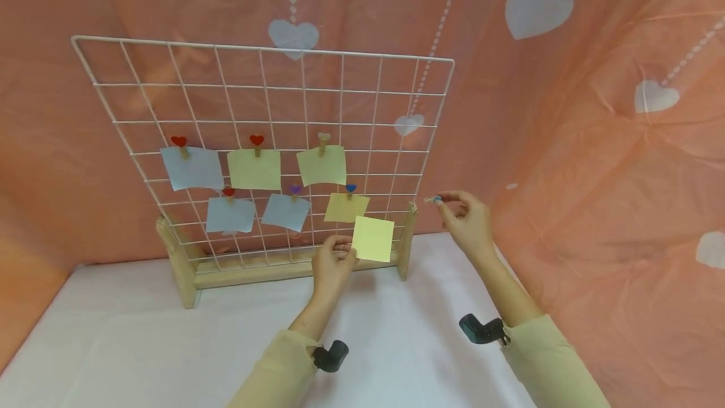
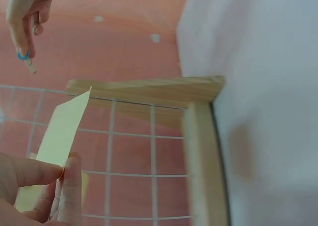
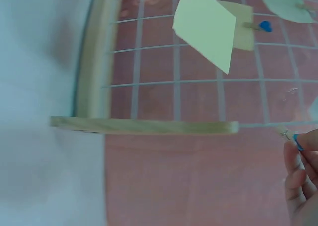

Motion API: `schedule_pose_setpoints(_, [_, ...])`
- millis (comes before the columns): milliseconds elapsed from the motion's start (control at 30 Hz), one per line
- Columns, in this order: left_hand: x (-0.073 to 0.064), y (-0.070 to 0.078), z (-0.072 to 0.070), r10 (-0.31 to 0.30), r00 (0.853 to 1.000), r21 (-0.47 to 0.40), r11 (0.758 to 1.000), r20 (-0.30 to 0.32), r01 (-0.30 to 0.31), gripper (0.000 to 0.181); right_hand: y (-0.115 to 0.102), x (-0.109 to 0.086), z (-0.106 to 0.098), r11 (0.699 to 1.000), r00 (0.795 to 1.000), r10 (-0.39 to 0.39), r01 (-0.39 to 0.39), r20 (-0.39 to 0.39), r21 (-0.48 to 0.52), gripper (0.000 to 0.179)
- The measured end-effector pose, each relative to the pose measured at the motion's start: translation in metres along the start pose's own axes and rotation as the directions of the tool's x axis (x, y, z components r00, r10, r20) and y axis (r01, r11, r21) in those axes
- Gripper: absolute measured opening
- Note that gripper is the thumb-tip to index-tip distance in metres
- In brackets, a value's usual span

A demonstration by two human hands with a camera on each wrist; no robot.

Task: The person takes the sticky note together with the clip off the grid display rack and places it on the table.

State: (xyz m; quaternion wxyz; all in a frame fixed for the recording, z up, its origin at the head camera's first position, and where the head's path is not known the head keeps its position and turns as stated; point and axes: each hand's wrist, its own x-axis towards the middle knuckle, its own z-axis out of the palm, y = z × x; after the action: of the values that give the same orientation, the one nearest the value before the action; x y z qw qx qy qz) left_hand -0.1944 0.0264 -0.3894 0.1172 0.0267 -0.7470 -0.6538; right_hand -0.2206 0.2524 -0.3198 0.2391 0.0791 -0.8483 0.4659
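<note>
My left hand [image 1: 333,266] pinches a yellow paper note [image 1: 373,239] by its left edge, in front of the grid's lower right part. Off to the right of the grid, my right hand [image 1: 469,222] pinches a small wooden clothespin [image 1: 430,200] with a blue top between thumb and finger. In the right wrist view the blue end [image 3: 298,141] of this clothespin sits between the fingertips. Close behind the held note, a darker yellow note [image 1: 342,208] hangs on the white wire grid [image 1: 391,121] under a blue heart clothespin [image 1: 351,188].
Several blue and pale green notes, such as a blue note [image 1: 192,167] and a green note [image 1: 254,169], hang from heart clothespins on the grid. A wooden base [image 1: 249,277] supports it on the white table [image 1: 238,345]. An orange cloth [image 1: 600,206] with white hearts surrounds the table.
</note>
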Motion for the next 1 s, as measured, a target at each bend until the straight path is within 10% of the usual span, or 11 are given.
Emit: schedule_pose_setpoints(1000, [-0.025, -0.071, 0.004, -0.216, 0.976, 0.153, 0.966, 0.018, 0.21, 0.025, 0.083, -0.072, 0.004, 0.953, 0.957, 0.278, -0.264, 0.083, -0.148, 0.023])
